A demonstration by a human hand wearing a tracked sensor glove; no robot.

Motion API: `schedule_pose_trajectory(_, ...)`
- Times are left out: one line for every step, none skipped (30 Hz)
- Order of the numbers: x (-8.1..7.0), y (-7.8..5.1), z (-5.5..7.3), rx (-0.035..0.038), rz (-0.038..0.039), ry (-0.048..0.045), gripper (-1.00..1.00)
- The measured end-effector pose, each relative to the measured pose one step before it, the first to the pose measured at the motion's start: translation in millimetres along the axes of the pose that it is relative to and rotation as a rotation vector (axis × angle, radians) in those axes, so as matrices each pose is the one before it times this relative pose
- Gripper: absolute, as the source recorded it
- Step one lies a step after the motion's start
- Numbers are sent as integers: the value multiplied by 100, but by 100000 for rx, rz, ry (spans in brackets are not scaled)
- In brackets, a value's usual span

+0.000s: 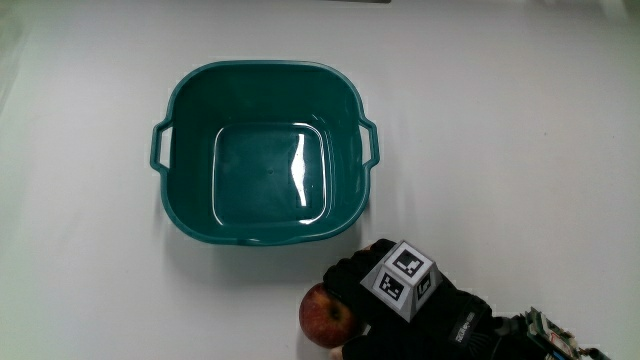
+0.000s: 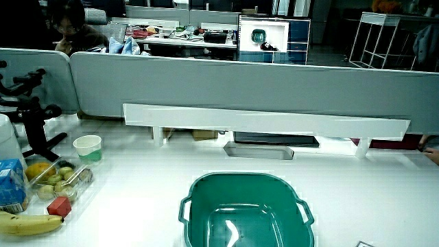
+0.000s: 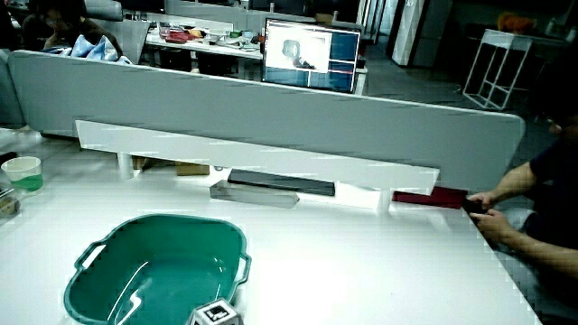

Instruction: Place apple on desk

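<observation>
The hand [image 1: 405, 300] is wrapping its fingers round the apple [image 1: 325, 316], w/ the fruit sitting against the palm side & the patterned cube [image 1: 404, 279] riding on the back of the glove. So the grip is closed on the apple, not spread. The apple is sitting just outside the green tub [image 1: 263, 152], nearer to the person than the tub, over bare white table [image 1: 90, 280]. Can't tell whether it's touching the table yet or hanging just above it.

In a side view only the cube's tip [image 3: 217, 315] is showing beside the tub's rim [image 3: 172, 223]; the apple itself isn't showing there.

Handling, as a guess: the apple is looking firm, smooth & roundish, moderately light, so it's prob. liable to roll once let go. Best hold is around its widest part, fingers on both flanks. It's bruisable, so setting it down gently matters more than speed.

The tub is looking empty.
</observation>
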Motion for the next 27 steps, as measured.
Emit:
schedule_pose_trajectory(24, 35, -200, -818, -300, -365, 0)
schedule_pose_trajectory(27, 61, -152, -754, 21, 1114, 0)
schedule_pose_trajectory(-75, -32, -60, 877, 220, -142, 0)
schedule_pose_trajectory(104, 26, -218, -823, -183, 16, 0)
schedule_pose_trajectory(87, 16, -203, 317, -130, 282, 0)
schedule_pose_trajectory(-45, -43, -33, -1065, -248, -330, 0)
schedule_pose_trajectory(30, -34, -90, 558, -15, 800, 0)
schedule_pose_trajectory(67, 7, -152, -525, -231, 402, 0)
schedule_pose_trajectory(5, -13, -104, -336, -134, -276, 0)
schedule_pose_trajectory(66, 11, -210, 178, -118, -507, 0)
schedule_pose_trajectory(14, -51, 21, -164, -31, 947, 0)
schedule_pose_trajectory(14, -51, 21, -164, -31, 947, 0)
schedule_pose_trajectory(68, 11, -61, 111, 204, -1023, 0)
schedule_pose_trajectory(3, -27, 28, -433, -363, -210, 0)
schedule_pose_trajectory(164, 24, -162, -580, -410, 1081, 0)
schedule_pose_trajectory(16, -15, 93, -824, -298, 534, 0)
schedule_pose_trajectory(132, 30, -40, -892, -541, 519, 0)
schedule_pose_trajectory(53, 14, -15, -285, -210, 469, 0)
schedule_pose_trajectory(53, 14, -15, -285, -210, 469, 0)
schedule_pose_trajectory(104, 28, -115, -979, -411, 95, 0)
schedule_pose_trajectory(104, 29, -115, -979, -411, 95, 0)
schedule_pose_trajectory(104, 31, -114, -979, -411, 95, 0)
schedule_pose_trajectory(104, 32, -114, -979, -411, 95, 0)
schedule_pose_trajectory(104, 34, -114, -979, -411, 95, -5)
schedule_pose_trajectory(104, 35, -113, -979, -411, 95, -10)
schedule_pose_trajectory(104, 37, -113, -979, -411, 95, -14)
schedule_pose_trajectory(104, 38, -112, -979, -411, 95, -19)
